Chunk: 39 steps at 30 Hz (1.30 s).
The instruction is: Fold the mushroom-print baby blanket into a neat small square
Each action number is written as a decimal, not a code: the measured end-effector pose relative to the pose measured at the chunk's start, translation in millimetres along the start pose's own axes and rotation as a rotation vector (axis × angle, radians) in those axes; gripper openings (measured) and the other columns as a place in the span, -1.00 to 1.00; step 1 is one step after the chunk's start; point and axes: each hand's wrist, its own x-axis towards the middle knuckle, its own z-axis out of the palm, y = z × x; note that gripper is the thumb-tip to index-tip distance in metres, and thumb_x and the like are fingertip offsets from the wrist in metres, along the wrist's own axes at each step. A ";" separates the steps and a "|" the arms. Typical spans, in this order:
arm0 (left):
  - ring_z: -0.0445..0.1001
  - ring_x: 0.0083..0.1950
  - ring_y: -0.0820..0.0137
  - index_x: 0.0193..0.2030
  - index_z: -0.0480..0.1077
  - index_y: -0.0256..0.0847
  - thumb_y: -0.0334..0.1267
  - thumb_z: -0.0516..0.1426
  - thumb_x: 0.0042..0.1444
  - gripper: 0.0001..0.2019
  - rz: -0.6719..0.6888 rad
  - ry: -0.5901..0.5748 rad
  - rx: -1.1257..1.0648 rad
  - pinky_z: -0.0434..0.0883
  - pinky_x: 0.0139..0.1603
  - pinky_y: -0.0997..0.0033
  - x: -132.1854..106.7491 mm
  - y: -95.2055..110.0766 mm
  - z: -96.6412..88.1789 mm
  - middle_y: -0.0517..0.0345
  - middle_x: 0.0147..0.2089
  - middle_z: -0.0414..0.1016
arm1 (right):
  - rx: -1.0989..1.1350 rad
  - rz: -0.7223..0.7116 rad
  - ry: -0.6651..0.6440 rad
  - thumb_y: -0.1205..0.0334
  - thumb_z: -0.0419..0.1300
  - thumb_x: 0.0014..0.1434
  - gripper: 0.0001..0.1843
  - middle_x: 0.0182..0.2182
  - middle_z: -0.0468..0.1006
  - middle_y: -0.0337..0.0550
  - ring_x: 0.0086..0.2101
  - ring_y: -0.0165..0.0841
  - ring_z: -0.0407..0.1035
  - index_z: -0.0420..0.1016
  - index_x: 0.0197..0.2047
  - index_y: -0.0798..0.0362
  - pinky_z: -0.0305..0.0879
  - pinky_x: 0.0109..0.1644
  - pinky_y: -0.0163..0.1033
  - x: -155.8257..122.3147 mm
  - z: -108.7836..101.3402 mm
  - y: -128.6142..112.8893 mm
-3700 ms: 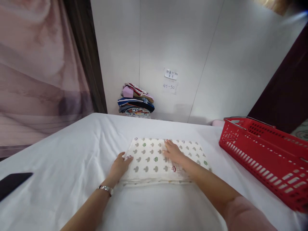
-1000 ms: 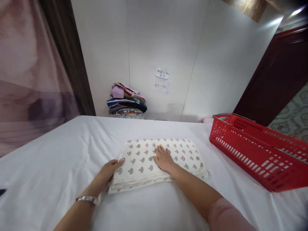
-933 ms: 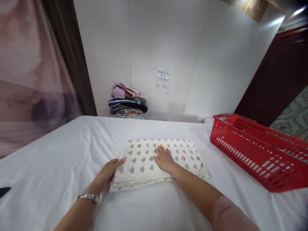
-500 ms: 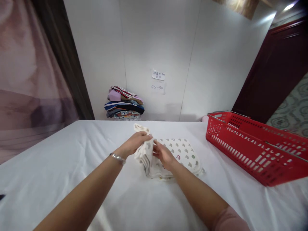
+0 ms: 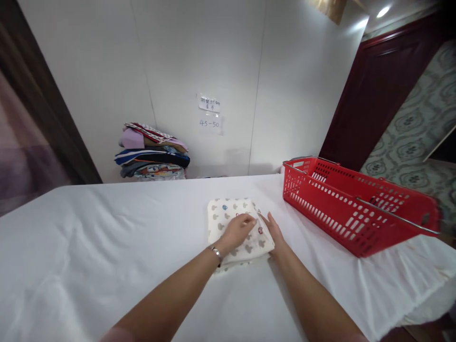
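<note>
the folded cloth [image 5: 228,213], nearly square, lies on the counter [image 5: 135,242] beneath the left hand [image 5: 238,232], extending toward eleven o'clock; whether that curled grip pinches fabric i cannot tell. the right hand [image 5: 276,235], spread, meets its three o'clock edge.

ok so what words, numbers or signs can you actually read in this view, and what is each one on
"45-50": handwritten on the lower paper slip stuck to the pale wall.
Upper paper label, just above it: two lines of handwritten characters, too small and blurred to read reliably.
Mushroom-print cloth and red basket: no readable text on either.
</note>
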 end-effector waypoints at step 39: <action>-0.32 0.40 0.20 0.25 0.14 -0.16 0.16 -0.18 0.13 -0.35 -0.193 -0.182 0.682 -0.29 0.33 -0.01 -33.2 -41.6 -22.5 0.08 0.39 -0.15 | -0.809 0.053 0.208 0.19 0.08 0.08 -0.41 -0.04 0.47 0.04 -0.07 -0.19 0.36 0.19 0.19 0.13 0.24 -0.02 -0.16 -3.2 -27.8 -19.3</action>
